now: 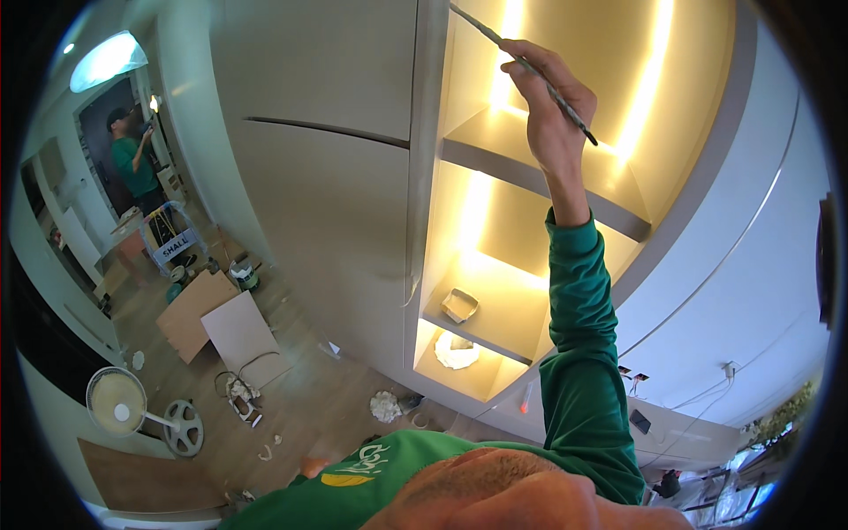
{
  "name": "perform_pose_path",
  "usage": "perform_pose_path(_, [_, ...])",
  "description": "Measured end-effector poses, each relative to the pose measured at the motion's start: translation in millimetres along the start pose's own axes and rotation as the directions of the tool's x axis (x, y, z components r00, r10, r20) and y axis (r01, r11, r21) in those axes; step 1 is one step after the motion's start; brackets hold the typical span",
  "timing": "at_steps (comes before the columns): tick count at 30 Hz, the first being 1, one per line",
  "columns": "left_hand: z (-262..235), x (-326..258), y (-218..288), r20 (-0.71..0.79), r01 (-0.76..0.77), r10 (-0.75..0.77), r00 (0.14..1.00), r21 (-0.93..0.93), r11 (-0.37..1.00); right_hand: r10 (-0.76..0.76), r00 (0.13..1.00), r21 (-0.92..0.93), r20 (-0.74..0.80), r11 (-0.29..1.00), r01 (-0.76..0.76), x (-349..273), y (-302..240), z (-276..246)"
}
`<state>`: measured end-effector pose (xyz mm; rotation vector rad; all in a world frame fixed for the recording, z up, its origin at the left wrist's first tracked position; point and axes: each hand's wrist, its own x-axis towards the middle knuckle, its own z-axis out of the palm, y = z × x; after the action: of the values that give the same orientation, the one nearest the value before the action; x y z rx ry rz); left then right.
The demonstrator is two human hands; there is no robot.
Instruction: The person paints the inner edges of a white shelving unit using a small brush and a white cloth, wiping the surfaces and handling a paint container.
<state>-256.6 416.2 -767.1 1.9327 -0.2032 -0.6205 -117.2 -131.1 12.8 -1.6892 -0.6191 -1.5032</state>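
Observation:
My right hand point(555, 110) is raised in front of the lit shelf unit point(543, 190), its fingers pinching a thin, long-handled paintbrush point(480, 26). The brush slants up and left, its far end close to the upright edge point(430, 53) between the shelves and a beige cabinet panel point(327, 203). Whether that end touches the edge, I cannot tell. Below, a small open tray point(459, 306) rests on one shelf, and a crumpled white wrapping point(457, 351) lies in the bottom compartment. A blurred bit of what may be my left hand point(314, 466) shows past my shirt; its fingers cannot be made out.
On the floor to the left lie cardboard sheets point(243, 336), a paint bucket point(245, 276), a standing fan point(117, 402) and scraps. Further back, a person in green point(132, 159) stands near a folding step stool point(172, 238). A white wall point(724, 265) curves away at right.

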Motion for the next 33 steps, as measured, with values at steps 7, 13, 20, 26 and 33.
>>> perform_pose_path(7, [9,5,17,-0.138,0.048,-0.062,0.988,-0.102,0.994,0.097,0.994,-0.035,0.042,0.995,-0.095,14,6,-2])
perform_pose_path(13, [11,-6,25,-0.179,0.07,-0.078,0.981,-0.046,0.996,0.015,1.0,-0.034,0.014,0.999,-0.014,14,-6,8])
perform_pose_path(20, [18,-9,16,-0.277,0.242,-0.377,0.884,-0.42,0.875,0.087,0.995,-0.095,0.04,0.992,-0.083,-6,2,11])
perform_pose_path(26, [21,-7,14,-0.121,0.266,-0.432,0.894,-0.632,0.728,0.061,0.998,-0.091,0.025,0.994,-0.059,-26,-8,2])
perform_pose_path(33, [1,-11,-4,0.014,0.189,-0.189,0.982,0.001,0.982,0.115,0.99,-0.134,0.082,0.986,-0.103,-23,-5,13])
